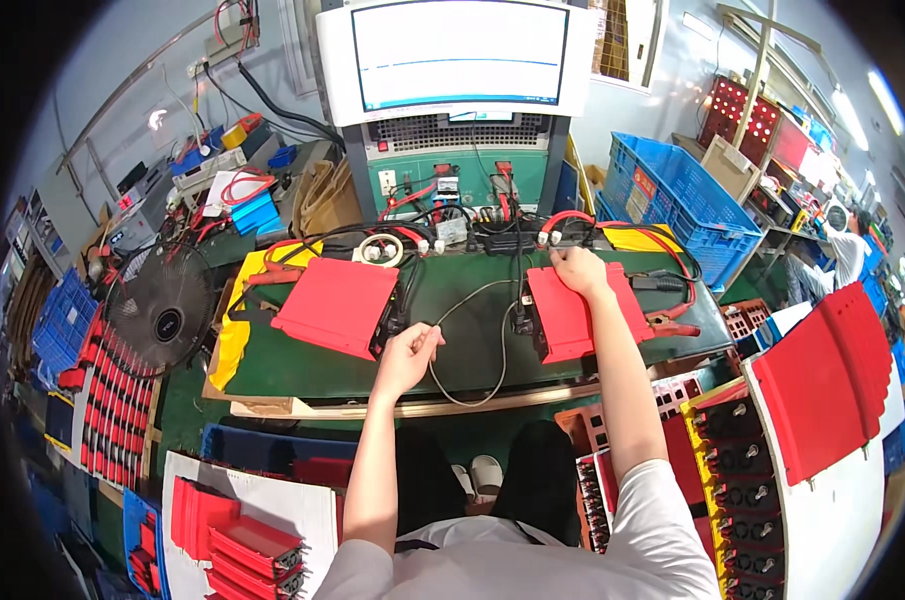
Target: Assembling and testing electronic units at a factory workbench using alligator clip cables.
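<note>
Two red metal box-shaped units lie on the green bench top (453,345), one to the left and one to the right. My left hand (409,358) is beside the near right corner of the left red box (339,306), its fingers curled together; whatever is in them is too small to make out. Over the far left edge of the right red box (621,310) is my right hand (579,271), fingers bent inward and their tips partly hidden. A thin grey cable (505,368) loops between the boxes. Red cable clamps (671,326) lie beside the right box.
A monitor (458,55) stands above a green test panel (463,180) behind the bench. Blue crates (673,205) are at the right, a black fan (163,310) at the left. Stacked red housings (248,540) flank me. Another person (845,255) sits far right.
</note>
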Tool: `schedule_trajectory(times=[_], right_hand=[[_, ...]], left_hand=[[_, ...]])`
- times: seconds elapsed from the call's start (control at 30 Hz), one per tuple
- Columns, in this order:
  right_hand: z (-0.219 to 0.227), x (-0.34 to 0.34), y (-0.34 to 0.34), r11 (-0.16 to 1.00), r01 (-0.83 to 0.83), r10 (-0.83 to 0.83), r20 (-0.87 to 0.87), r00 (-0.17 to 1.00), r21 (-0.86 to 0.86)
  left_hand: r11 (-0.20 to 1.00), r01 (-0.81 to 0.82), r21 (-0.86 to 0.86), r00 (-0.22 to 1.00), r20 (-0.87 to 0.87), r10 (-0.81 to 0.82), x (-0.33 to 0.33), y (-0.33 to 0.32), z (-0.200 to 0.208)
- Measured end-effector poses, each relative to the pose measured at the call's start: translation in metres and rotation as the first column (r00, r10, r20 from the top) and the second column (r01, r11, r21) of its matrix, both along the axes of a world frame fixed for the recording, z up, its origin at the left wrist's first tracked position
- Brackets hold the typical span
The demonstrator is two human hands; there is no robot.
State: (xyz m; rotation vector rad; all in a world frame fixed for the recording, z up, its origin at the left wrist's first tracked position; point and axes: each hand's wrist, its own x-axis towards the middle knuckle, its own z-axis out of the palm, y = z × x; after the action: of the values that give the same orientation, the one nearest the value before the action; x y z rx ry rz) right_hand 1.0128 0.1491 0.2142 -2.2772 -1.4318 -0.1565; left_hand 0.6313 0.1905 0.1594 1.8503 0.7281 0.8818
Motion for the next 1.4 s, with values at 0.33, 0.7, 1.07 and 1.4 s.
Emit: schedule_trajectory(times=[0.33, 0.7, 1.07, 1.4], right_hand=[[-0.009, 0.007, 0.002, 0.999, 0.041, -0.041, -0.019, 0.999, 0.005], [-0.007, 0.003, 0.005, 1.0, 0.02, -0.02, -0.019, 1.0, 0.011], [-0.007, 0.007, -0.001, 0.999, 0.012, -0.011, -0.024, 1.0, 0.04], [-0.003, -0.001, 0.002, 0.993, 0.022, -0.015, -0.062, 0.998, 0.112]], left_hand=[[0.999, -0.03, 0.013, 1.0, -0.009, 0.03, 0.0, 0.0, -0.002], [1.0, -0.01, 0.01, 0.999, 0.033, 0.01, -0.002, 0.004, -0.006], [0.999, 0.009, -0.054, 0.998, 0.061, -0.006, 0.003, -0.004, -0.007], [1.0, -0.02, -0.017, 0.999, 0.049, 0.021, -0.002, 0.002, -0.005]])
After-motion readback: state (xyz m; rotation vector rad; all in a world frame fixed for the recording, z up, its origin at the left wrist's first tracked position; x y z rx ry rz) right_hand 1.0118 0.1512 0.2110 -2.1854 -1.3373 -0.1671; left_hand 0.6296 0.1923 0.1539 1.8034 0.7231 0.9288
